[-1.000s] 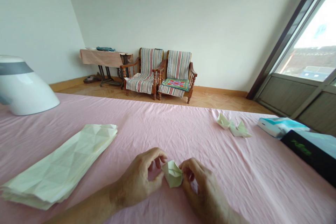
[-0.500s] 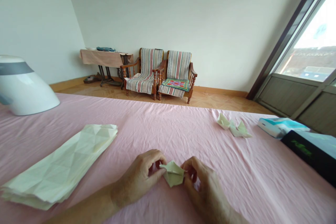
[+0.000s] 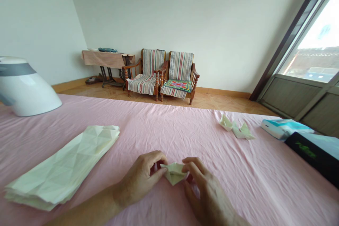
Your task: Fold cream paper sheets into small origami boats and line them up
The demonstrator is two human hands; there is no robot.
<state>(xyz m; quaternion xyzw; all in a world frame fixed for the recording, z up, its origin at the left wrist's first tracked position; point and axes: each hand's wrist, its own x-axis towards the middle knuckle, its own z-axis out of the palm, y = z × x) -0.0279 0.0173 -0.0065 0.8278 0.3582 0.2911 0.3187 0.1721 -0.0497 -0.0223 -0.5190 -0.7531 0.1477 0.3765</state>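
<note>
A small piece of folded pale-green paper (image 3: pixel 173 176) is held between my two hands, low in the middle of the view. My left hand (image 3: pixel 145 170) pinches its left corner between thumb and fingers. On the other side, my right hand (image 3: pixel 203 180) has its fingertips on the right corner, the index finger over the top and the thumb below. Two folded paper boats (image 3: pixel 242 131) stand close together farther back on the right. To the left lies a stack of creased pale-green paper sheets (image 3: pixel 66 166).
A pink cloth (image 3: pixel 148 127) covers the table. A white and grey kettle-like vessel (image 3: pixel 34 91) stands at the far left. At the right edge are a blue-and-white packet (image 3: pixel 286 128) and a black box (image 3: pixel 307 152). Two wooden armchairs (image 3: pixel 178 67) stand beyond the table.
My right fingers have shifted over the paper's right corner, and the index finger now reaches farther across its top. The paper looks flatter and tilted. My left hand keeps its pinch.
</note>
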